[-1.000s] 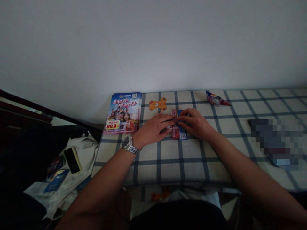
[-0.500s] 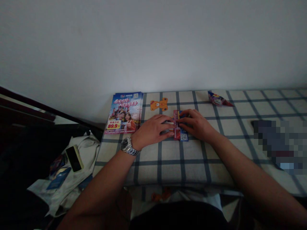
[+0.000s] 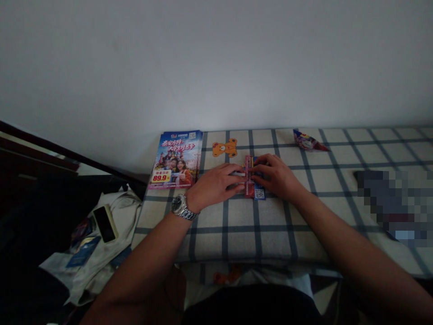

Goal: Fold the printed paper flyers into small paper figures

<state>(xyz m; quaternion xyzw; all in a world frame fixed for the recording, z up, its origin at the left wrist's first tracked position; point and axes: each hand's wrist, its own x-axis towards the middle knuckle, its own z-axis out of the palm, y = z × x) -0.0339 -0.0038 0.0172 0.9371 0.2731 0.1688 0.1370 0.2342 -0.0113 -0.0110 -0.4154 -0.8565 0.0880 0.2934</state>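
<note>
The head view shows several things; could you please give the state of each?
Leaflet: folded
Left hand: fingers spread, touching leaflet
Right hand: fingers bent, touching leaflet
Flyers: stacked, printed side up
Phone: face up, screen dark
Pointed paper piece: folded
Wristwatch: worn
White cloth: crumpled
Pixelated item: cannot tell

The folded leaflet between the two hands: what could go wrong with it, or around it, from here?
The left hand and right hand touch the folded leaflet from opposite sides, so uneven pressure might skew it.
It lies on checked cloth, which may give under the fingers and leave a crease less sharp.
The leaflet stack is close to the left hand; a sideways sweep could disturb it.
</note>
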